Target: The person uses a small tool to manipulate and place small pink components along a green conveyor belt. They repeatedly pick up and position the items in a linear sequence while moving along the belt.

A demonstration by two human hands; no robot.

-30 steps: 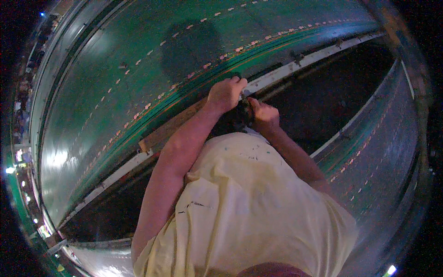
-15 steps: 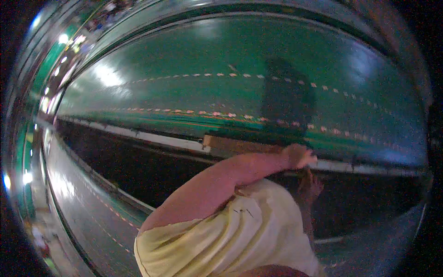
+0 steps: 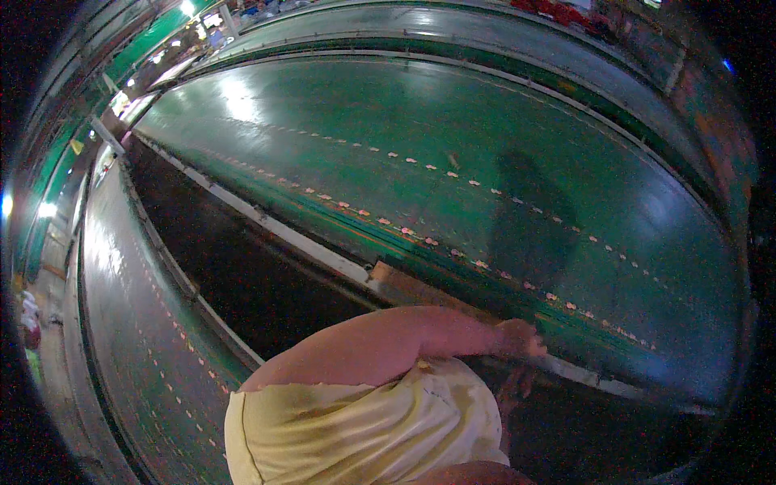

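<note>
My left arm reaches across my yellow shirt to the right, and my left hand (image 3: 524, 338) is by the near edge of a long green table (image 3: 339, 121). Its fingers are blurred, and nothing can be made out in them. Just below it, dim against the dark gap, is my right hand (image 3: 516, 381); its fingers are too smeared to read. Beside my left forearm, a brown flat piece (image 3: 428, 288), like wood or cardboard, lies along the table's pale edge rail (image 3: 323, 252). Two rows of small pinkish shapes (image 3: 406, 232) run along the green surface.
A dark gap (image 3: 234, 250) separates this table from a second long table (image 3: 105, 299) at left, also with rows of small marks. A shadow (image 3: 533, 218) falls on the green surface. Another long table (image 3: 420, 20) lies beyond. Red items (image 3: 558, 11) are at the far right.
The view has turned and tilted, so the table now slants down to the right and more of the far side shows. Both hands appear lower in the picture, still close together.
</note>
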